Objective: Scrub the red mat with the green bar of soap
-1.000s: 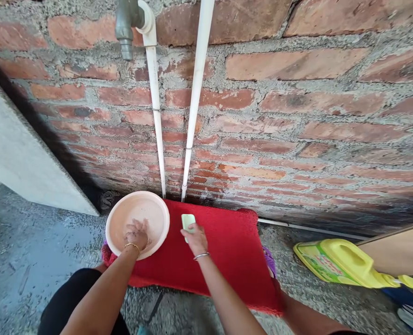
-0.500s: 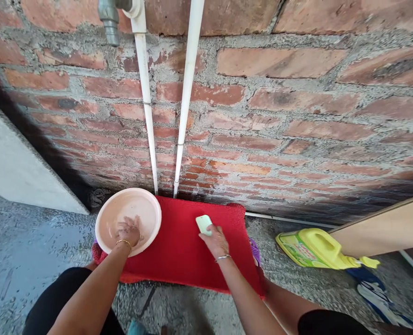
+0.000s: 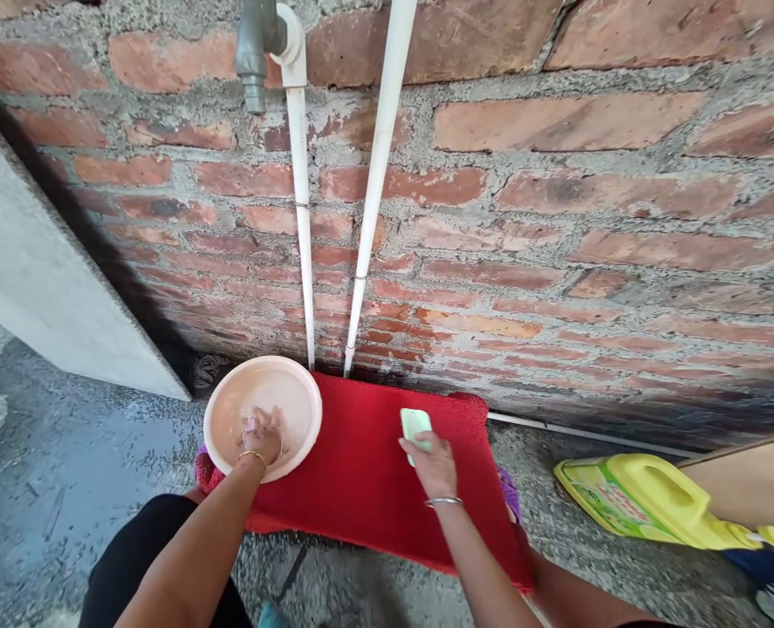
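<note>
My left hand (image 3: 262, 436) is dipped in the water of a pale pink basin (image 3: 215, 406), its fingers spread and blurred by the water. I see nothing held in it. The basin stands on the left end of a red textile (image 3: 353, 453) laid over a low support. Toward the right part of this textile, my right hand (image 3: 437, 462) grips a pale green rounded block (image 3: 415, 423) from its near end. The block lies flat against the red surface or just over it. Its underside is hidden, so I cannot tell whether it is soap or a brush.
A yellow detergent jug (image 3: 648, 501) lies on the wet concrete floor at right, beside a tan board (image 3: 750, 480). The brick wall (image 3: 517, 270) carries white pipes (image 3: 377, 174) and a metal tap (image 3: 251, 70). A grey slab (image 3: 65, 262) leans at left.
The camera view has shifted, moving the scene rightward in the picture. My right hand and the green block have slid slightly right on the red textile. My left hand stays in the basin.
</note>
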`<action>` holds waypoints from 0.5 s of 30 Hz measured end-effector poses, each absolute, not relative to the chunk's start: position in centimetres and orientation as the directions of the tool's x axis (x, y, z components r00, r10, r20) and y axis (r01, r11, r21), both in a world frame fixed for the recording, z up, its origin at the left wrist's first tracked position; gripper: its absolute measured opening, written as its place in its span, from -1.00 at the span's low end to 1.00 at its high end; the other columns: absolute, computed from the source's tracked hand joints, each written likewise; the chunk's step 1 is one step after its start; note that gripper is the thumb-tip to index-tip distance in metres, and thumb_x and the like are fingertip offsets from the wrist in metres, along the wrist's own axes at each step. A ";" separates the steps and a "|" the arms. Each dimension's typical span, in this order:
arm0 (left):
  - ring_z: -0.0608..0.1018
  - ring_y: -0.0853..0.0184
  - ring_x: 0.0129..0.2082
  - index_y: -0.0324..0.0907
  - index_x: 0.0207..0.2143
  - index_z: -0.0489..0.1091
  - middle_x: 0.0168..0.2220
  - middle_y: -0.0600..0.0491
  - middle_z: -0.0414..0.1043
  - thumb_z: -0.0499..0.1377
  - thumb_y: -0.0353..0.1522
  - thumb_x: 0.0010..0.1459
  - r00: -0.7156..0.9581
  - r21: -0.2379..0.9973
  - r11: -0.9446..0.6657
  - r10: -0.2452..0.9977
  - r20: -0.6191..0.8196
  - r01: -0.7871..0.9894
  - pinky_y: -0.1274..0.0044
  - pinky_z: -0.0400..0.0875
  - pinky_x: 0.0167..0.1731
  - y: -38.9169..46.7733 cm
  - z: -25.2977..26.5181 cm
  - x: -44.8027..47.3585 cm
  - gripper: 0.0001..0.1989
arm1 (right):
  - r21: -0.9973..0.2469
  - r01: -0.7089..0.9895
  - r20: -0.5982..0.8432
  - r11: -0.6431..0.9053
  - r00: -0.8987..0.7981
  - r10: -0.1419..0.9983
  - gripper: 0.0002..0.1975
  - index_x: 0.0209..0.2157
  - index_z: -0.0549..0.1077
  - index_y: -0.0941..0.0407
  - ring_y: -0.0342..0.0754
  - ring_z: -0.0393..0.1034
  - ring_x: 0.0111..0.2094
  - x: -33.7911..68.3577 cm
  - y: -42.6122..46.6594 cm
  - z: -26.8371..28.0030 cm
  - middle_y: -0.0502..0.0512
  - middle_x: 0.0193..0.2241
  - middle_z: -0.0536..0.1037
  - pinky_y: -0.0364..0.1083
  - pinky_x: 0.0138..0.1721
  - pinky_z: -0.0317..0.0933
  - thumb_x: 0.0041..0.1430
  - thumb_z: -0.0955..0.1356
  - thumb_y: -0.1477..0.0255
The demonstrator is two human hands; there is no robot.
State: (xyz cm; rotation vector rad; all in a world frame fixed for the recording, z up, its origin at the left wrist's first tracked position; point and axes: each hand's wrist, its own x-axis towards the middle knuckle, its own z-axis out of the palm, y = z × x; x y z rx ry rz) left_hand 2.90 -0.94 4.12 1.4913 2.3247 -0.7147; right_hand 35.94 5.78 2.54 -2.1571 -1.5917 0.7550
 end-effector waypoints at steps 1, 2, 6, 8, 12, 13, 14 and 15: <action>0.17 -0.38 0.21 -0.07 0.35 -0.19 0.34 -0.43 -0.14 0.17 -0.18 0.07 -0.416 -0.238 0.341 0.765 -0.492 0.909 0.02 0.47 -0.31 -0.9 3.9 2.8 -0.13 | -0.567 0.775 -0.226 -0.279 0.180 0.957 -0.69 -0.26 0.48 0.05 -0.03 0.37 -0.25 33.6 5.9 2.8 0.07 -0.25 0.41 -0.05 -0.18 0.27 -0.01 0.43 0.16; 0.18 -0.37 0.21 -0.08 0.35 -0.19 0.33 -0.44 -0.13 0.18 -0.17 0.05 -0.410 -0.231 0.339 0.769 -0.490 0.912 0.00 0.46 -0.31 -0.9 3.6 2.6 -0.11 | -0.565 0.786 -0.241 -0.249 0.131 0.962 -0.71 -0.28 0.48 0.03 -0.05 0.37 -0.27 31.1 6.0 3.1 0.04 -0.25 0.40 -0.07 -0.19 0.24 -0.02 0.42 0.17; 0.19 -0.39 0.19 -0.09 0.34 -0.12 0.33 -0.43 -0.09 0.15 -0.18 0.07 -0.406 -0.255 0.321 0.798 -0.446 0.912 -0.07 0.43 -0.32 -1.1 2.5 2.3 -0.16 | -0.553 0.827 -0.254 -0.104 -0.049 0.966 -0.76 -0.27 0.46 0.01 -0.10 0.34 -0.25 22.4 6.2 4.2 0.02 -0.19 0.37 -0.14 -0.25 0.17 -0.02 0.41 0.24; 0.20 -0.42 0.18 -0.11 0.33 -0.07 0.31 -0.44 -0.06 0.13 -0.19 0.08 -0.394 -0.269 0.301 0.814 -0.428 0.915 -0.10 0.42 -0.34 -1.2 2.2 2.3 -0.21 | -0.532 0.847 -0.254 -0.027 -0.129 0.959 -0.76 -0.26 0.46 0.00 -0.09 0.33 -0.21 20.4 6.3 4.3 0.02 -0.18 0.36 -0.15 -0.24 0.16 -0.02 0.42 0.27; 0.19 -0.42 0.18 -0.12 0.34 -0.10 0.31 -0.46 -0.07 0.13 -0.17 0.08 -0.397 -0.278 0.298 0.806 -0.440 0.913 -0.09 0.41 -0.31 -1.2 2.7 2.5 -0.18 | -0.476 0.880 -0.270 0.004 -0.151 0.951 -0.75 -0.25 0.45 -0.01 -0.09 0.32 -0.19 22.0 6.8 3.9 0.01 -0.16 0.36 -0.16 -0.24 0.15 -0.02 0.43 0.27; 0.18 -0.41 0.19 -0.11 0.34 -0.14 0.32 -0.44 -0.09 0.14 -0.18 0.08 -0.402 -0.273 0.305 0.793 -0.458 0.912 -0.07 0.42 -0.30 -1.1 2.9 2.6 -0.17 | -0.461 0.887 -0.268 -0.014 -0.124 0.955 -0.76 -0.25 0.45 -0.01 -0.10 0.33 -0.20 23.5 7.0 3.7 0.01 -0.15 0.35 -0.16 -0.24 0.16 -0.01 0.42 0.27; 0.16 -0.40 0.20 -0.09 0.35 -0.17 0.33 -0.43 -0.12 0.14 -0.19 0.09 -0.404 -0.265 0.311 0.781 -0.476 0.913 -0.05 0.42 -0.29 -1.1 3.1 2.6 -0.16 | -0.446 0.894 -0.262 -0.041 -0.087 0.961 -0.76 -0.25 0.46 -0.01 -0.11 0.34 -0.21 25.3 7.1 3.6 0.01 -0.16 0.35 -0.16 -0.24 0.17 0.00 0.42 0.26; 0.15 -0.38 0.22 -0.08 0.35 -0.19 0.34 -0.42 -0.14 0.14 -0.20 0.09 -0.406 -0.258 0.317 0.770 -0.493 0.913 -0.03 0.43 -0.29 -1.0 3.2 2.6 -0.16 | -0.430 0.900 -0.255 -0.077 -0.039 0.966 -0.77 -0.26 0.46 -0.01 -0.11 0.34 -0.22 27.4 7.3 3.4 0.00 -0.16 0.36 -0.15 -0.23 0.18 0.01 0.41 0.25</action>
